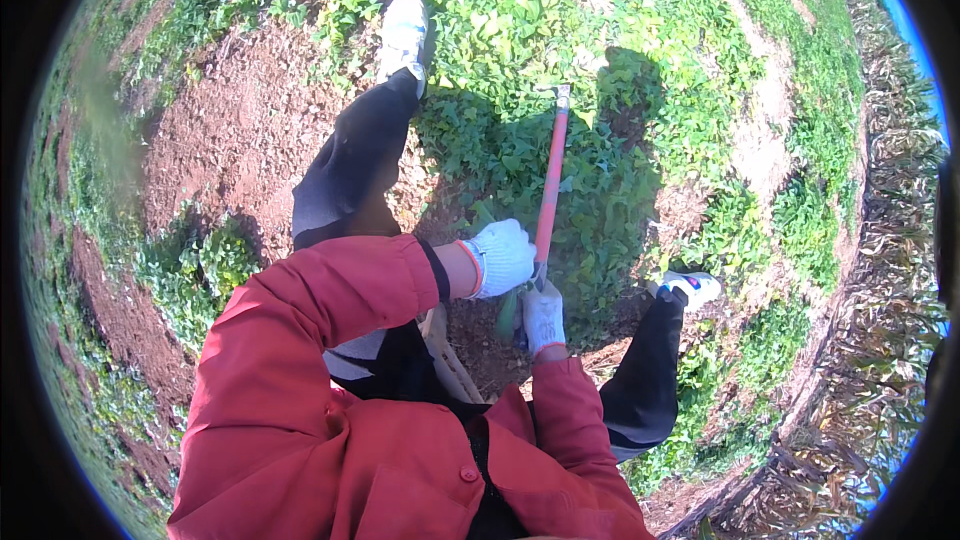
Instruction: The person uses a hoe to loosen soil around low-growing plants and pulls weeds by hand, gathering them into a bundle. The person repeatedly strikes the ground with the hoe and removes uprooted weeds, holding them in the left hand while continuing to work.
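My right hand (544, 317), in a white knit glove, is closed around the lower end of a long-handled hand tool (553, 178). The tool's red shaft points away from me over leafy green vines (525, 150). Its metal head (561, 92) rests among or just above the leaves, and its exact shape is hard to make out. Curled into a fist, my gloved left hand (501, 259) is right beside the shaft's lower part. Whether it grips the shaft or something else is hidden. Blurred green plant matter (508, 316) shows just below it.
My feet stand apart, one white shoe (403, 34) far left and the other shoe (694, 287) at right. Bare reddish soil (225, 135) lies to the left. Dry stalks (889, 270) line the right edge. Between my legs is a pale wooden piece (450, 360).
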{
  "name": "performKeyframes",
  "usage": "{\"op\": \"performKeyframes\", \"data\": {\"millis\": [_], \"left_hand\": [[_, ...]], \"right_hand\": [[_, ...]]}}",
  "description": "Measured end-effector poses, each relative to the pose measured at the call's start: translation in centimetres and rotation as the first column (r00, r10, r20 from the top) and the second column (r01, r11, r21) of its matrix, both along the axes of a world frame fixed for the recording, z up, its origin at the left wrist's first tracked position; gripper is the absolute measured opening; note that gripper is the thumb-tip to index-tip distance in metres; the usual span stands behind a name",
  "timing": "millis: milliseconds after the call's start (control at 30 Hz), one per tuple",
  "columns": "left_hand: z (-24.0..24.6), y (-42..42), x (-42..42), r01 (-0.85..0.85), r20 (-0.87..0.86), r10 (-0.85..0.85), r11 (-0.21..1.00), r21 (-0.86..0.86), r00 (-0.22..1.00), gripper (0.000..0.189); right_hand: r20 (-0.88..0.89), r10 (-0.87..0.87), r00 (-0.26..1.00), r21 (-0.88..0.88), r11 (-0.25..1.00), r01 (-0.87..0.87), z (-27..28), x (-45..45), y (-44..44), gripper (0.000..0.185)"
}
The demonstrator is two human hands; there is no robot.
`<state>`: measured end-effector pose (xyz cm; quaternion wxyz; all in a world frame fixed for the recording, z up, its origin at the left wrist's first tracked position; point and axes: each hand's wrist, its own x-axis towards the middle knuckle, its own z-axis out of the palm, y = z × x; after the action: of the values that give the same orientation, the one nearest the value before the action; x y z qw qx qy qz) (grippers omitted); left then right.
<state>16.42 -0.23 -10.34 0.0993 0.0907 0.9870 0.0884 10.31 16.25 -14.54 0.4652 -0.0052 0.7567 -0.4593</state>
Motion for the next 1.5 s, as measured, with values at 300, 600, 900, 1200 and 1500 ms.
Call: {"op": "performKeyframes", "data": {"millis": [300, 600, 900, 1200, 1500], "left_hand": [[-0.8, -0.4, 0.4, -0.033, 0.143, 0.037, 0.999, -0.031, 0.989, 0.011], [-0.4, -0.3, 0.2, -0.014, 0.08, 0.016, 1.0, -0.025, 0.997, 0.015], [-0.6, -0.1, 0.2, -0.015, 0.079, 0.015, 1.0, -0.01, 0.997, 0.019], [-0.4, -0.5, -0.2, -0.009, 0.114, 0.011, 1.0, -0.022, 0.993, 0.015], [-0.7, -0.1, 0.1, -0.008, 0.051, 0.007, 1.0, 0.009, 0.999, 0.013]], "right_hand": [[0.31, -0.119, 0.943, -0.173, 0.968, 0.18, 3.6, 0.9, 1.9, 0.024], [-0.423, 0.101, 0.901, -0.014, 0.993, -0.118, 0.6, -2.3, -2.8, 0.021], [0.197, -0.207, 0.958, -0.239, 0.938, 0.251, 1.6, -2.0, -2.1, 0.021], [-0.264, -0.31, 0.913, -0.353, 0.912, 0.208, 1.1, -6.8, -7.5, 0.022], [0.113, -0.168, 0.979, -0.054, 0.983, 0.174, 0.1, -2.2, 0.9, 0.026]]}}
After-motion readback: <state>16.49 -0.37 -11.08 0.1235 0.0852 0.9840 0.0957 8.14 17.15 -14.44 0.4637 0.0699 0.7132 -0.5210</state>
